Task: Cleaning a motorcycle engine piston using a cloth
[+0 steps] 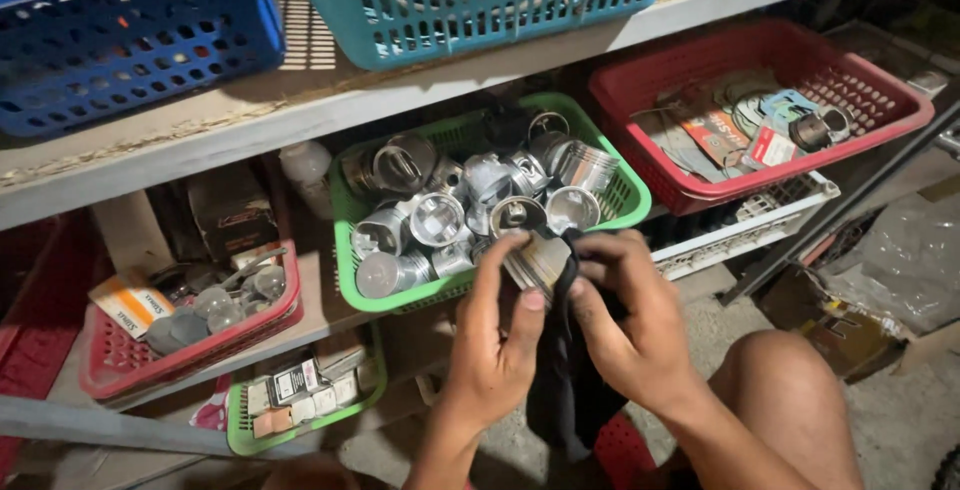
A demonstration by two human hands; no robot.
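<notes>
My left hand (492, 335) grips a grey metal piston (537, 257) by its side, thumb on its lower edge. My right hand (622, 315) presses a black cloth (562, 380) against the piston's right side; the cloth hangs down between both hands. Just behind them sits a green basket (348, 212) filled with several shiny metal pistons (437, 218). Both hands hover in front of the basket's front rim.
A red basket (700, 198) with gaskets and packets stands at the right, over a white crate (745, 232). At the left are a red basket (190, 355) with valves and a small green basket (300, 430). Blue (130, 40) and teal (470, 10) baskets sit on the upper shelf. My bare knee (790, 390) is at lower right.
</notes>
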